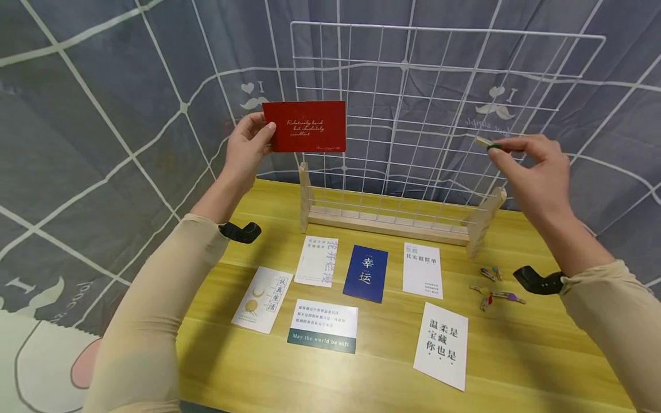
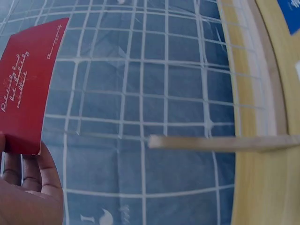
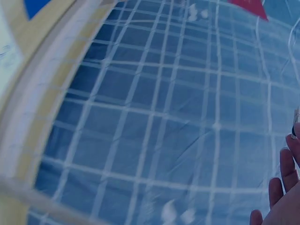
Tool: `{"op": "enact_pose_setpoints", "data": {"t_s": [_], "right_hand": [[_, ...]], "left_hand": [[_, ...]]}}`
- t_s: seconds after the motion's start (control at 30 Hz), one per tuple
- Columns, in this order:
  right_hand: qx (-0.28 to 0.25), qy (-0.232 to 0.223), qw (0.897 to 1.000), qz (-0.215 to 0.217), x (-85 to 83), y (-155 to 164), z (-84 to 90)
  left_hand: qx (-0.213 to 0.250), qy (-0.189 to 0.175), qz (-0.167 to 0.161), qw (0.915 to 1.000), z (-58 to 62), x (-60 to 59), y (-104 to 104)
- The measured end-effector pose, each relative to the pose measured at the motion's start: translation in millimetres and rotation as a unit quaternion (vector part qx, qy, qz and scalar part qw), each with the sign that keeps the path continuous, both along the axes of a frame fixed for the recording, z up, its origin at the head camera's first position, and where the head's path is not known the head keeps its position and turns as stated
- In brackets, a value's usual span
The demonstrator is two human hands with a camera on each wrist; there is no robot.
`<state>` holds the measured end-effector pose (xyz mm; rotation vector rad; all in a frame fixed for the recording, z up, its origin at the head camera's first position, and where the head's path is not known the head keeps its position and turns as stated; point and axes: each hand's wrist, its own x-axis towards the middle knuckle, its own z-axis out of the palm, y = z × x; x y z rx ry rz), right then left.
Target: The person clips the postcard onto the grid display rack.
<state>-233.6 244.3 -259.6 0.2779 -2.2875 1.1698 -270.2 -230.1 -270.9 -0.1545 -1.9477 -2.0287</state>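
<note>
A red card (image 1: 304, 127) with white handwriting-style print is pinched at its left edge by my left hand (image 1: 248, 143), thumb on the front. In the head view it overlaps the upper left of the white wire grid (image 1: 387, 120); the left wrist view shows the fingers behind the card's lower end. On the other side, my right hand (image 1: 537, 169) pinches a small clip (image 1: 485, 142) with a green part between thumb and forefinger, in front of the grid's right part. Only the edge of that clip shows in the right wrist view.
The grid stands in a wooden base (image 1: 387, 225) at the table's back. Before it lie a blue card (image 1: 365, 273), a white and green card (image 1: 323, 326) and several white cards (image 1: 441, 345). Several small clips (image 1: 487, 299) are scattered at right. A grey checked curtain (image 1: 155, 86) hangs behind.
</note>
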Motion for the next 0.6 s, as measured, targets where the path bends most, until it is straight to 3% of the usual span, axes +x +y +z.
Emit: {"op": "enact_pose_setpoints", "data": {"t_s": [0.17,0.37,0.6], "right_hand": [[0.012,0.027,0.999,0.032,-19.4,-37,32.4],[0.033,0.022,0.998,0.053,-43.3,-75,67.3],[0.066,0.008,0.997,0.041,-62.1,-110,96.4]], "left_hand": [[0.01,-0.002,0.001,0.9999,20.6,-11.1,11],[0.02,-0.004,0.004,0.9998,47.7,-26.3,22],[0.032,0.002,0.0,0.9995,72.4,-41.2,36]]}}
